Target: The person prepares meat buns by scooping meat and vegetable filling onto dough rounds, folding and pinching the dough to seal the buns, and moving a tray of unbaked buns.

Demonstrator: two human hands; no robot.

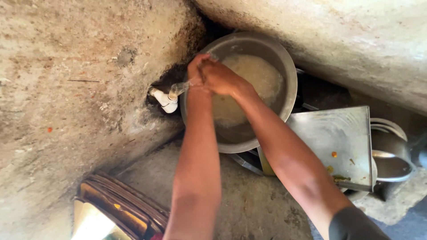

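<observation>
Two bare forearms fill the bottom of my view, the right one ending in a dark sleeve cuff (353,224), both reaching up to the rim of a large round steel pot (284,66) that holds cloudy, foamy yellowish water (262,78). I see the left hand (196,71) and the right hand (220,76) pressed against each other over the pot's left edge, fingers curled in and bunched together; whether they pinch anything between them I cannot tell. Just to their left a short white plastic tap (163,100) juts from the stained concrete wall (75,75), and a stream of water (180,88) runs from it to the hands. The pot sits tilted in the corner where two rough concrete walls meet, resting above a flat square steel tray (342,133) flecked with food scraps. Beside the tray, at the right edge, lie stacked round steel dishes (391,164). At lower left, near the left forearm, a stack of shiny steel plates (120,206) catches the light
</observation>
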